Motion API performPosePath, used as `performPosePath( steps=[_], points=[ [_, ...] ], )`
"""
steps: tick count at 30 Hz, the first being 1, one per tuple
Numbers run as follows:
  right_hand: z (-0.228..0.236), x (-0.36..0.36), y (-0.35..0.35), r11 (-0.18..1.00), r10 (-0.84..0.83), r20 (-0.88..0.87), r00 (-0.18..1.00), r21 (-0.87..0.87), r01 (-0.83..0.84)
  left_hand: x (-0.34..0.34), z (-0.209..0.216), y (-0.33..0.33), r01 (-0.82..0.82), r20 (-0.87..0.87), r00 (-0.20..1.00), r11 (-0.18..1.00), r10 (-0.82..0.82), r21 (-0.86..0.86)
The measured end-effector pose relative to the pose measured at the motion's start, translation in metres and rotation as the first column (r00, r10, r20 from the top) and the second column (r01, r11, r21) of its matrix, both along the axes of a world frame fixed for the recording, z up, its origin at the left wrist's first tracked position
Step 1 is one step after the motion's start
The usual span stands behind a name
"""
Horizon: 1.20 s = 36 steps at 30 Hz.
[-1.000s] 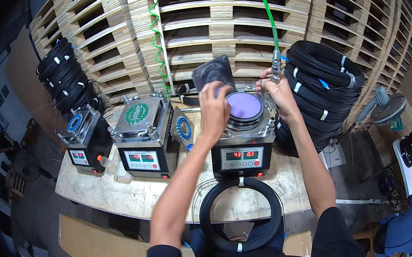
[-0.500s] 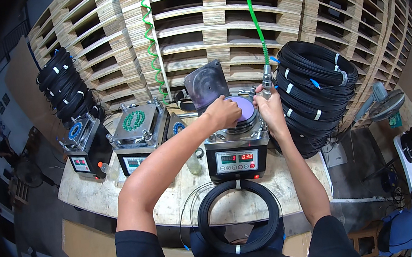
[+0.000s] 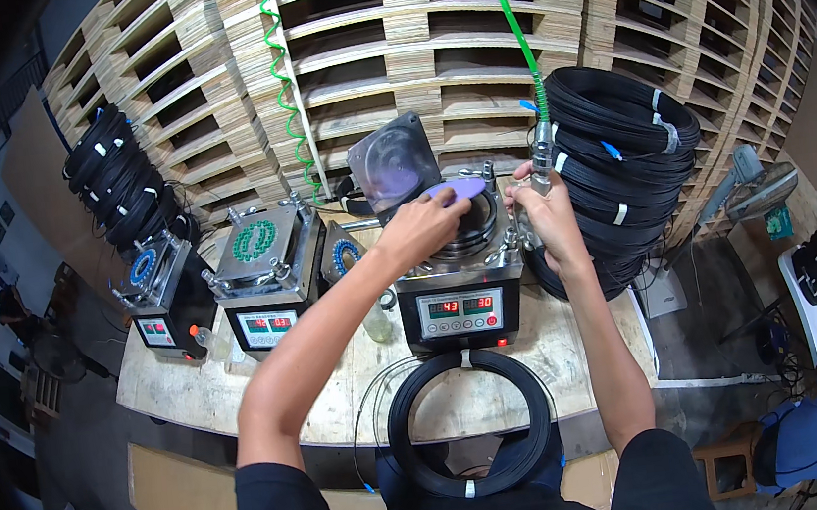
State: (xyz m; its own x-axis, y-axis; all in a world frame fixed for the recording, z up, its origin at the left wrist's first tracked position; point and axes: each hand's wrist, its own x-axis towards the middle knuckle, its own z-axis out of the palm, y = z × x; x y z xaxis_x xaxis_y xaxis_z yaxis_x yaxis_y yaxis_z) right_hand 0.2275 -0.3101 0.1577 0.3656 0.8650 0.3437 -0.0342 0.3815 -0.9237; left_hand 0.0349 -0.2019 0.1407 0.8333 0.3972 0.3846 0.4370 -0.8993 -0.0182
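My left hand (image 3: 424, 228) pinches a thin purple disc (image 3: 464, 189) by its near edge. The disc is tilted up off the round black platen (image 3: 482, 229) of the right-hand polishing machine (image 3: 462, 311). In my right hand (image 3: 548, 215) is an air blow gun (image 3: 542, 153), held upright just right of the platen, with a green hose (image 3: 519, 39) rising from it. Behind my left hand a square metal plate (image 3: 390, 169) leans upright, its face smeared. My left fingertips are partly hidden by the disc.
Left of this machine stand a second machine (image 3: 264, 288) topped by a ring of green pieces and a third (image 3: 157, 306) with blue ones. A small bottle (image 3: 377, 324) sits between machines. Tall stacks of black cable coils (image 3: 614, 218) flank the workbench (image 3: 344, 401). Another coil (image 3: 404, 425) overlaps its front edge.
My left hand has lifted the purple disc from lying flat on the platen to a tilt, baring the platen. The blow gun remains in my right hand. The machine's display has changed.
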Motion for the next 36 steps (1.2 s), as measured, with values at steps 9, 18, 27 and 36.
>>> performPosePath(
  steps=[9,18,27,36],
  points=[
    [-0.035,-0.041,0.034,0.998,0.062,-0.063,0.996,0.002,-0.062,-0.006,-0.007,-0.013,-0.261,0.451,0.816,0.927,0.361,-0.269],
    [-0.051,-0.047,0.065,0.990,-0.010,-0.076,0.997,0.140,0.021,-0.012,-0.016,-0.009,-0.206,0.551,0.778,0.951,0.302,-0.231],
    [-0.032,-0.016,0.068,0.983,0.048,-0.022,0.999,0.181,-0.043,-0.010,-0.011,-0.013,-0.146,0.578,0.789,0.977,0.209,-0.154],
    [-0.013,0.015,0.044,0.997,0.073,0.095,0.993,0.003,-0.073,-0.009,-0.023,-0.020,-0.099,0.028,0.995,0.995,0.099,0.011]
  ],
)
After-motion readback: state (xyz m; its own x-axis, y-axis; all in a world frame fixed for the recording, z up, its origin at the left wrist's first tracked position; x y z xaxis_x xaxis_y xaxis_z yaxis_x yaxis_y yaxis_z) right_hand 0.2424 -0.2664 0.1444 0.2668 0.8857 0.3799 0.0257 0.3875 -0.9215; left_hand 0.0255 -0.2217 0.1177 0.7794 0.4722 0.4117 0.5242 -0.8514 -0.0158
